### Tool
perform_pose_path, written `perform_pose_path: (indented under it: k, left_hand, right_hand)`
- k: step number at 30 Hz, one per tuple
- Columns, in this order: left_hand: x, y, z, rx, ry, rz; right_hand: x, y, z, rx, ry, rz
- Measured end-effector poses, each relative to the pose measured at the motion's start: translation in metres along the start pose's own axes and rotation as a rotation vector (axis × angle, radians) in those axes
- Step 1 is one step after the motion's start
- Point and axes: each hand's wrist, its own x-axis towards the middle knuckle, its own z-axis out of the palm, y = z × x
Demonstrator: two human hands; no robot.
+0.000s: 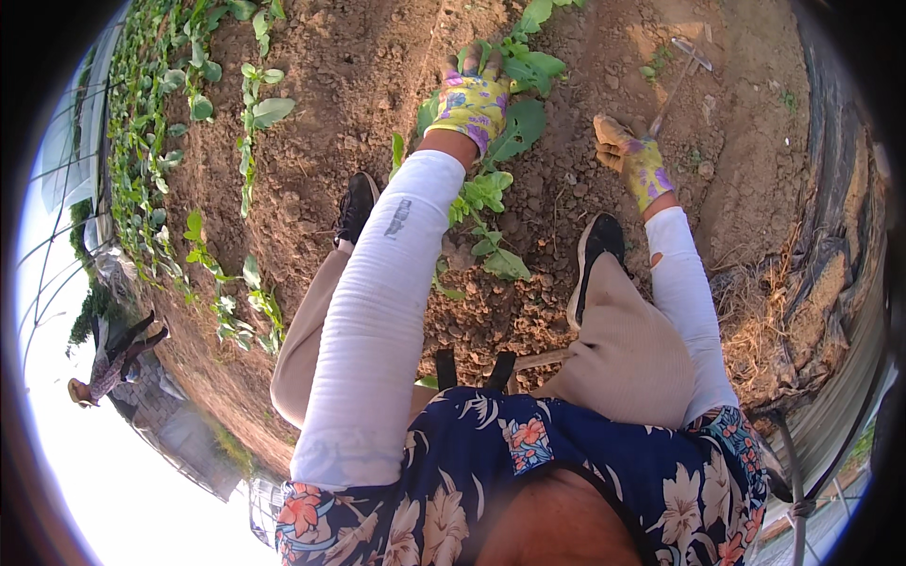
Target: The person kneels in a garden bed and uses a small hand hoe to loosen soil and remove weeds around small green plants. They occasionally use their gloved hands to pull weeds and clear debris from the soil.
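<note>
My left hand (473,95), in a yellow flowered glove with soiled fingertips, reaches over a row of leafy green plants (522,131). Its fingers are spread among the leaves, and the palm side is hidden, so I cannot tell whether it grips a stem. To the right of the row, my right hand (630,152) wears a matching glove, muddy at the fingers. It is closed around a small hand hoe (672,99), whose thin shaft slants up and away to a metal head above bare soil. Most of the hoe's handle is hidden in the fist.
More seedling rows (248,134) grow at the left. My black shoes (600,244) straddle the plant row. Dark plastic sheeting (839,184) and dry straw (754,322) edge the right side. A person (117,354) in a hat is at the far left, near a greenhouse frame (56,177).
</note>
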Motion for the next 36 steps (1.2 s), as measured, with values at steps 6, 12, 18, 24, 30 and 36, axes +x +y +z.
perform_pose_path:
  k: [6,12,18,24,30,36]
  left_hand:
    - [-0.022,-0.008,0.015,-0.123,0.146,0.039]
    - [-0.059,0.000,0.027,-0.192,0.338,0.092]
    - [-0.088,0.006,0.032,-0.154,0.365,0.163]
    - [-0.089,0.005,0.034,-0.133,0.384,0.203]
    - [-0.091,0.007,0.038,-0.213,0.379,0.197]
    - [-0.090,0.007,0.039,-0.220,0.436,0.193]
  right_hand:
    - [0.002,-0.008,-0.006,0.013,-0.174,-0.087]
    - [0.034,-0.027,-0.017,-0.134,-0.238,-0.228]
    - [0.010,-0.082,0.038,-0.814,-0.346,-0.753]
    - [0.031,-0.077,0.105,-1.010,-0.644,-0.777]
    - [0.056,-0.052,0.156,-1.112,-0.605,-0.786]
    - [0.081,-0.033,0.148,-1.419,-0.511,-1.024]
